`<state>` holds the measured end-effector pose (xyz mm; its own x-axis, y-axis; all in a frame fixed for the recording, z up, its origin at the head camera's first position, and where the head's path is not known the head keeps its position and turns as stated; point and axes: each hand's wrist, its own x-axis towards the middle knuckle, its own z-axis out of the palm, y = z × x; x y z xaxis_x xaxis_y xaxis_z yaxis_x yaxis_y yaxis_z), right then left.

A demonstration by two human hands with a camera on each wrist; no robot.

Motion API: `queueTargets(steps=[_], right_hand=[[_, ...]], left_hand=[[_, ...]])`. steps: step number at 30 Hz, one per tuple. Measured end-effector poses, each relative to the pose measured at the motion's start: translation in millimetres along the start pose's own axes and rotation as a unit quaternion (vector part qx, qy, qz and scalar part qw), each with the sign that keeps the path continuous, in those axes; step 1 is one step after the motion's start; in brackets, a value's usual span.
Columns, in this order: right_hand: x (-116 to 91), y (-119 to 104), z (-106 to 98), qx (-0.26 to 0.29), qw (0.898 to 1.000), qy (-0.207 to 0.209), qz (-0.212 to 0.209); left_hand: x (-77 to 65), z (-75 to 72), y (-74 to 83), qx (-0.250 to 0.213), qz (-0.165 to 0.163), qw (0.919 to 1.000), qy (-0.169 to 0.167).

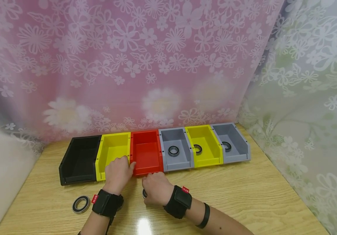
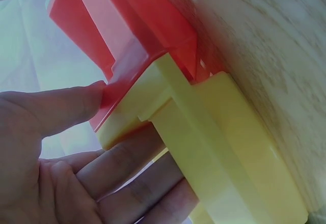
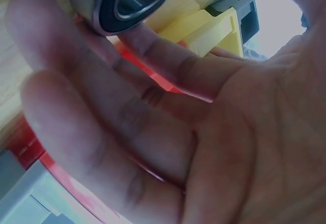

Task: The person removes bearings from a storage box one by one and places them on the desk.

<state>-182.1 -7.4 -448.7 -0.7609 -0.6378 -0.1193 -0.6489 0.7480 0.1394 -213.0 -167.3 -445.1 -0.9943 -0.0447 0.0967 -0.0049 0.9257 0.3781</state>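
Note:
My left hand (image 1: 117, 174) grips the adjoining side walls of the left yellow bin (image 1: 114, 147) and the red bin (image 1: 146, 153). In the left wrist view its thumb (image 2: 76, 104) lies on the red side, while the other fingers reach inside the yellow bin. My right hand (image 1: 158, 187) is low over the table in front of the red bin, its fingers curled round a ball bearing (image 3: 91, 5). Most of that bearing is hidden by the hand in the head view. Another bearing (image 1: 75, 208) lies flat on the table, left of my left wrist.
The bins stand side by side in a row: a black bin (image 1: 78, 178) at the left end, then on the right a grey bin (image 1: 180, 167), a second yellow bin (image 1: 209, 161) and another grey bin (image 1: 237, 158). Each of these right three has one bearing inside. A flowered curtain (image 1: 156, 65) hangs behind.

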Motion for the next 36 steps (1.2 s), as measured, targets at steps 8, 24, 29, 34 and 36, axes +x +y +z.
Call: queueTargets(steps=[8, 24, 29, 34, 36], right_hand=[[-0.5, 2.3, 1.5, 0.003, 1.0, -0.002, 0.005], [10.7, 20.3, -30.5, 0.075, 0.997, 0.031, 0.012], [9.5, 33.1, -55.3, 0.13, 0.989, 0.069, 0.019], [3.3, 44.9, -68.5, 0.193, 0.975, 0.108, 0.02], [0.0, 51.6, -72.6, 0.206, 0.971, 0.123, 0.026]], left_hand=[[0.3, 0.4, 1.5, 0.002, 0.002, 1.0, 0.002], [0.1, 1.3, 3.1, 0.006, 0.006, 0.9999, 0.008], [-0.8, 2.1, 1.6, 0.006, 0.008, 0.9999, 0.006], [-0.1, 1.8, -0.2, 0.008, 0.007, 0.9999, 0.006], [0.5, 1.1, -0.8, 0.012, 0.008, 0.9999, 0.006]])
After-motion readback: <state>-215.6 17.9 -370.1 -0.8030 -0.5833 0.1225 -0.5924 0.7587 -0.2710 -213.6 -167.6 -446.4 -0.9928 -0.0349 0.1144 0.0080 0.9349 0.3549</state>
